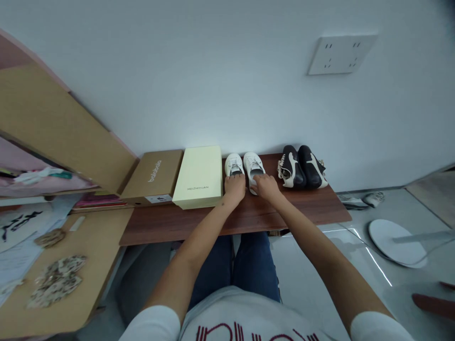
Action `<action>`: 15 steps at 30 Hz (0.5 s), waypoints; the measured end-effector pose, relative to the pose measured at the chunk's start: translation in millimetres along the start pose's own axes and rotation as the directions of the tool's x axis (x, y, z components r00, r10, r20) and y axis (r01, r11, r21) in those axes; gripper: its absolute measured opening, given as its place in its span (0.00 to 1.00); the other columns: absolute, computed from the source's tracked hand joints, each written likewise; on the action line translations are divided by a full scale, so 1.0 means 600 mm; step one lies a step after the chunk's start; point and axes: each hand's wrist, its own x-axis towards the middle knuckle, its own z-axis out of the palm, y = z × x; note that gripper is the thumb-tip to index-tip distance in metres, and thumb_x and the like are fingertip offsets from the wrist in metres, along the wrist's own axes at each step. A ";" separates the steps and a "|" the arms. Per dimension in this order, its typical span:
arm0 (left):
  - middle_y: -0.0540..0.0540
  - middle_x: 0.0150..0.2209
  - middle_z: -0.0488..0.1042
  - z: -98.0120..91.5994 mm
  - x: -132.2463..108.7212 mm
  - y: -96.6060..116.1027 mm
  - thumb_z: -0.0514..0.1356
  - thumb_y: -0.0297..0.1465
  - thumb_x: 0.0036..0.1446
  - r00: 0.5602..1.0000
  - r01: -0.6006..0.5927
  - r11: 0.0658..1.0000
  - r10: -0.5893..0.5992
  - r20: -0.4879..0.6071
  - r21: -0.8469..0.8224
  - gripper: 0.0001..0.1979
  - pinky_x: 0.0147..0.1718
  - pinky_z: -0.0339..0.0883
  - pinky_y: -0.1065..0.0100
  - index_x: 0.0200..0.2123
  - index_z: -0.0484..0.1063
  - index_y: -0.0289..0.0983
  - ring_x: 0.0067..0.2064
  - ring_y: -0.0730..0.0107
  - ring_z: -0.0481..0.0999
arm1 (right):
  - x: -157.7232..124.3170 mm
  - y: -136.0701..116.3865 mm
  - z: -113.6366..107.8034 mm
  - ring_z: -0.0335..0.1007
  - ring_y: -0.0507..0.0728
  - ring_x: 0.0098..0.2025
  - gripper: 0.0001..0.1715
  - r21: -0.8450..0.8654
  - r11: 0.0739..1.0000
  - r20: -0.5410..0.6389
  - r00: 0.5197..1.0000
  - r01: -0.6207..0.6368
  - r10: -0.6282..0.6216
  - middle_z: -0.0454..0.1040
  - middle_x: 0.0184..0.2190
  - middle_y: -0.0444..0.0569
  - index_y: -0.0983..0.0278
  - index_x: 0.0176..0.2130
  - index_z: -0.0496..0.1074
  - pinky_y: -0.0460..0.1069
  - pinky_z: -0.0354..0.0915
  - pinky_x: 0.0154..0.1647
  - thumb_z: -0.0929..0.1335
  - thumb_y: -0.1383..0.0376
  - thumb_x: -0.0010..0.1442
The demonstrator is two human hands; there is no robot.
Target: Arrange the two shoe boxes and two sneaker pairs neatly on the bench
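Observation:
Two white sneakers stand side by side on a dark wooden bench (pixel 263 213), toes toward the wall. My left hand (pixel 234 188) is closed on the heel of the left white sneaker (pixel 233 162). The right white sneaker (pixel 253 162) has its heel pinched in my right hand (pixel 266 186), the thumb reaching toward its opening. Both heels are largely hidden behind my fingers. Just left of them lies a pale yellow shoe box (pixel 199 170) with a closed lid. A pair of black sneakers (pixel 302 168) with white trim rests to the right.
A brown cardboard shoe box (pixel 156 173) sits at the bench's left end, against a wooden shelf unit (pixel 67 118). Leopard-print fabric (pixel 59 279) and papers lie on the desk (pixel 88 279). More shoes (pixel 373 199) and a round white base (pixel 396 242) stand on the floor at right.

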 end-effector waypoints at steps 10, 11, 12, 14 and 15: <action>0.37 0.49 0.79 -0.027 0.000 0.071 0.58 0.36 0.68 0.983 -0.132 0.979 0.110 -0.146 -0.152 0.16 0.54 0.65 0.56 0.54 0.69 0.36 0.54 0.52 0.77 | -0.041 0.086 -0.018 0.72 0.65 0.48 0.15 0.245 0.970 -0.264 0.962 0.002 0.065 0.79 0.44 0.58 0.66 0.49 0.74 0.54 0.63 0.49 0.65 0.61 0.68; 0.38 0.49 0.78 -0.020 0.001 0.086 0.58 0.35 0.67 0.979 -0.165 0.965 0.136 -0.149 -0.205 0.15 0.54 0.65 0.56 0.54 0.69 0.36 0.53 0.53 0.77 | -0.049 0.102 -0.017 0.72 0.65 0.49 0.14 0.263 0.965 -0.282 0.956 0.003 0.074 0.79 0.44 0.58 0.65 0.48 0.75 0.55 0.63 0.50 0.65 0.61 0.68; 0.39 0.49 0.78 -0.010 0.001 0.103 0.59 0.34 0.66 0.975 -0.199 0.942 0.163 -0.149 -0.271 0.15 0.54 0.66 0.57 0.54 0.70 0.37 0.53 0.54 0.77 | -0.057 0.120 -0.016 0.72 0.66 0.49 0.14 0.280 0.960 -0.299 0.950 -0.002 0.089 0.79 0.45 0.58 0.65 0.48 0.75 0.56 0.64 0.51 0.65 0.61 0.67; 0.38 0.52 0.76 0.017 0.005 0.140 0.61 0.32 0.65 0.967 -0.254 0.863 0.209 -0.149 -0.437 0.18 0.54 0.67 0.58 0.57 0.69 0.37 0.53 0.56 0.77 | -0.073 0.162 -0.012 0.72 0.67 0.50 0.16 0.308 0.950 -0.329 0.933 -0.042 0.147 0.78 0.46 0.60 0.66 0.49 0.74 0.57 0.64 0.53 0.65 0.61 0.67; 0.36 0.55 0.74 0.033 0.010 0.160 0.62 0.32 0.64 0.965 -0.264 0.808 0.218 -0.148 -0.526 0.22 0.54 0.68 0.58 0.59 0.67 0.36 0.53 0.57 0.77 | -0.081 0.186 -0.008 0.71 0.67 0.52 0.17 0.320 0.944 -0.342 0.919 -0.082 0.196 0.78 0.48 0.61 0.66 0.50 0.74 0.58 0.63 0.55 0.65 0.60 0.66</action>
